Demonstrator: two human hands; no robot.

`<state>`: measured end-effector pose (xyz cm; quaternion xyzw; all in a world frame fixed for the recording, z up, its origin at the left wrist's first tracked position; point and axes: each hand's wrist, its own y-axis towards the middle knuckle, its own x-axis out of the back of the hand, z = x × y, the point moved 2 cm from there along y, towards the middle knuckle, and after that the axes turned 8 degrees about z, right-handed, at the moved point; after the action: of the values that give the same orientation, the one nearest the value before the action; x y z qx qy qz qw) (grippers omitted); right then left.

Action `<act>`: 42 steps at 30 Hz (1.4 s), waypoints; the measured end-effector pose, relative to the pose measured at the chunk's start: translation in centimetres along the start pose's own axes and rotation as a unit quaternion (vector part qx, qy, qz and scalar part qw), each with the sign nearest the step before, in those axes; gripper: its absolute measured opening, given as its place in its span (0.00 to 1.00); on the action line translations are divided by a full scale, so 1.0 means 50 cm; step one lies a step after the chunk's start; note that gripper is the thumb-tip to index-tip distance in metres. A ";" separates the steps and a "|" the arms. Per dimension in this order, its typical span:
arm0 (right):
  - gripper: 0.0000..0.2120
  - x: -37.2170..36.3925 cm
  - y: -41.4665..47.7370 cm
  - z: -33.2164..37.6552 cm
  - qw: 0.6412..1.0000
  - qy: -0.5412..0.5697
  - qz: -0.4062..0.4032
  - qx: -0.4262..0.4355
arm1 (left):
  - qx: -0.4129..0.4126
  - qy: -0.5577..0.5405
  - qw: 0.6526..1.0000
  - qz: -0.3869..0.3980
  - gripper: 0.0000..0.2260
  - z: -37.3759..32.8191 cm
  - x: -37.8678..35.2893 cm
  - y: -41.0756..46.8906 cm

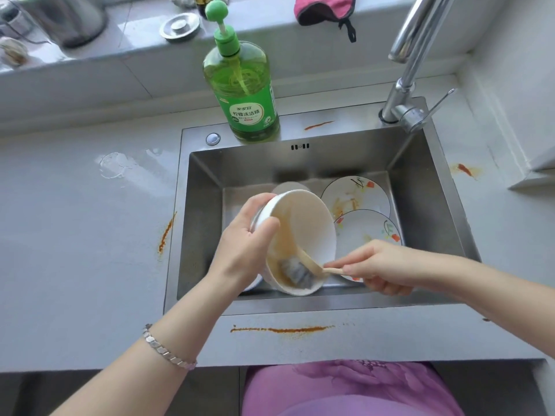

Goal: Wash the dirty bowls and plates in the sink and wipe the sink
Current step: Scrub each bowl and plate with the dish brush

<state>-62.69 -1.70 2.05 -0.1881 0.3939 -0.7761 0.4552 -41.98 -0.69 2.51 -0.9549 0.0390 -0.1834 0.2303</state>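
left hand fingers curl round tilted white ceramic bowl over steel sink so residue drains; right hand pinches pale wooden-handled brush inside.

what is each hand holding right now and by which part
The left hand grips the white bowl by its rim and outer wall. The right hand pinches the scrub brush by its handle end, head inside the bowl.

Looks down on a pale grey countertop, smeared with orange stains and a water puddle. Rises behind into a grey ledge bearing a steel vessel, a metal sink plug and a pink cloth.
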 end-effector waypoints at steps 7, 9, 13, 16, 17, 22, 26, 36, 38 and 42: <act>0.11 -0.047 0.017 0.016 0.989 -0.131 -0.013 0.061 | 0.019 0.060 0.997 0.033 0.16 0.002 -0.019 -0.009; 0.11 -0.052 0.012 0.013 0.990 -0.122 0.000 0.069 | 0.027 0.044 0.998 0.027 0.15 0.011 -0.007 -0.003; 0.14 -0.016 0.018 0.003 0.964 -0.239 -0.112 0.033 | 0.037 0.033 0.999 0.009 0.16 0.018 0.001 0.003; 0.12 -0.034 0.033 0.010 0.987 -0.154 -0.033 0.042 | 0.039 0.053 0.998 0.004 0.16 0.009 -0.003 0.005; 0.11 -0.037 0.029 0.015 0.994 -0.103 -0.005 0.042 | 0.037 0.050 0.998 0.007 0.16 0.006 0.002 0.007; 0.14 0.008 0.013 -0.003 0.966 -0.247 -0.068 0.028 | 0.096 0.065 0.989 0.095 0.11 -0.003 0.022 0.011; 0.17 0.020 0.003 0.033 0.865 -0.469 -0.175 0.038 | 0.157 0.070 0.965 0.200 0.11 -0.007 -0.003 0.006; 0.21 0.024 -0.004 -0.009 0.764 -0.583 -0.228 0.153 | 0.269 -0.027 0.936 0.227 0.19 0.017 0.034 0.017; 0.20 0.031 -0.006 -0.023 0.791 -0.565 -0.219 0.085 | 0.269 -0.024 0.939 0.214 0.20 0.017 0.036 0.023; 0.20 0.027 0.004 0.009 0.802 -0.536 -0.241 0.104 | 0.273 -0.007 0.929 0.249 0.20 0.009 0.007 0.018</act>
<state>-62.97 -3.10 2.06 -0.6142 -0.0542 -0.6726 0.4092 -41.49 -1.37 1.85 -0.8160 0.2226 -0.1172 0.5204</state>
